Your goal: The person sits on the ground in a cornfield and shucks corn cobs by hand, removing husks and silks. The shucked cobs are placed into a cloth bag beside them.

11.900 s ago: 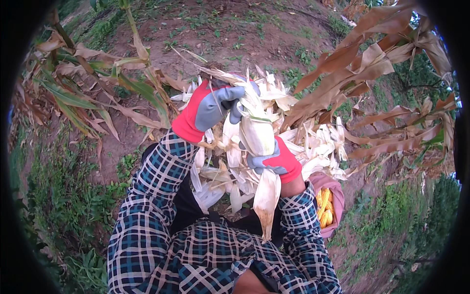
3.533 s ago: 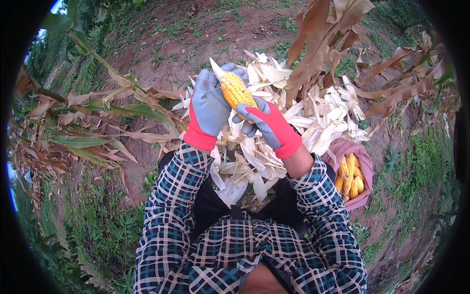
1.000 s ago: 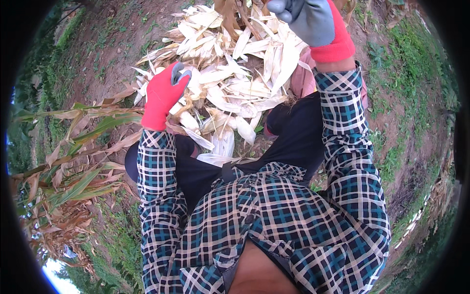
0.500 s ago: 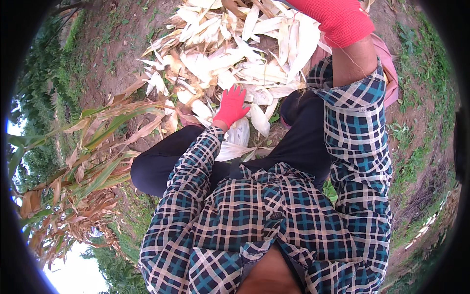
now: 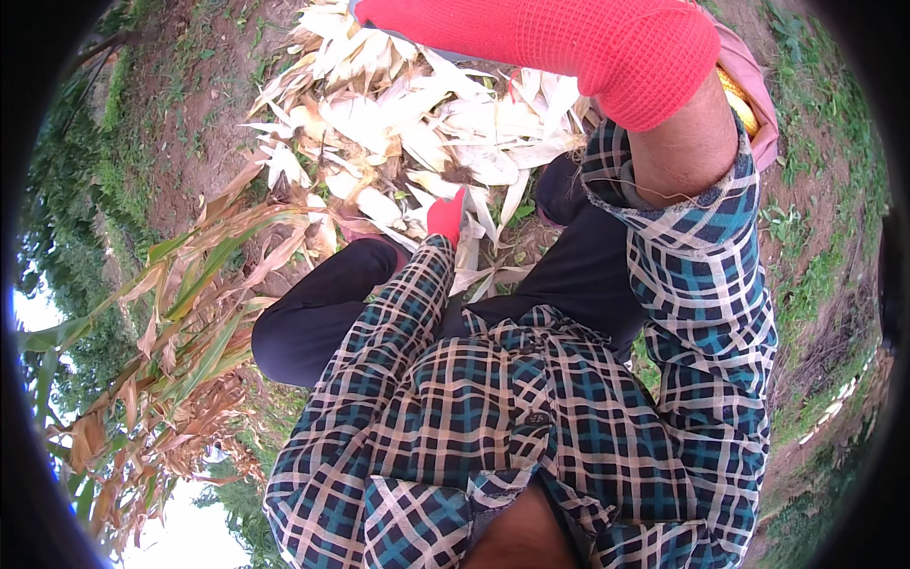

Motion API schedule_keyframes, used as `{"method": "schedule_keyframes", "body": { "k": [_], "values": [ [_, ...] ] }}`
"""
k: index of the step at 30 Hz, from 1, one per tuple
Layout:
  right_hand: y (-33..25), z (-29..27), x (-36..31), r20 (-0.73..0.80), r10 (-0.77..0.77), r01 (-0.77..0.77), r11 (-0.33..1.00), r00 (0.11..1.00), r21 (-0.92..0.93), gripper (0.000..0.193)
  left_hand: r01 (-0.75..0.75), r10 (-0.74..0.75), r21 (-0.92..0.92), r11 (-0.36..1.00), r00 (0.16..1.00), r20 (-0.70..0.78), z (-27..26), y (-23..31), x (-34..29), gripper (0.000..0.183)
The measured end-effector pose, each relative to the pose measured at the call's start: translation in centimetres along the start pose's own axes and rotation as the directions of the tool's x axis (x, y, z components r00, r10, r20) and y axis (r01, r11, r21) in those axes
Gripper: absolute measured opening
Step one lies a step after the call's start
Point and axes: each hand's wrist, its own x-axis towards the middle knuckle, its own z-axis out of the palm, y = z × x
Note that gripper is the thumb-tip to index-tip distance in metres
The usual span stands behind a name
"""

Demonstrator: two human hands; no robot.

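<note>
My left hand (image 5: 445,218), in a red glove, is down among pale dry corn husks (image 5: 474,156) between my legs. It shows edge-on with the fingers drawn together, and husk leaves stick out on both sides of it. What is inside the fingers is hidden. Close to the camera, my right hand (image 5: 531,33) reaches across the top of the view in a long red knit glove. A grey edge shows along the glove's lower side. Its fingers lie at or beyond the upper rim, so their pose does not show.
Yellow corn (image 5: 737,100) shows inside a pink container or cloth (image 5: 756,81) beyond my right forearm. Dry corn stalks (image 5: 199,313) lean in at the left, beside my bent knee (image 5: 308,327). Bare soil and grass (image 5: 806,247) lie to the right.
My left hand has turned and drawn its spread fingers together, shifting slightly nearer to me. My right hand has swung left across the top, covering part of the husk pile.
</note>
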Motion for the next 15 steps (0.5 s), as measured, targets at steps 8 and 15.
{"method": "schedule_keyframes", "body": {
  "k": [8,15],
  "values": [
    [-1.4,0.8,-0.1,-0.148,-0.163,0.174,0.982,0.976,0.069,0.029,0.150,-0.133,-0.329,0.932,0.988,0.072,3.0,-2.8,4.4,0.051],
    [-1.0,1.3,1.0,0.071,0.025,-0.029,0.999,0.997,0.046,0.032,0.287,-0.176,-0.694,0.660,0.957,0.229,1.1,2.7,-1.7,0.043]
  ]
}}
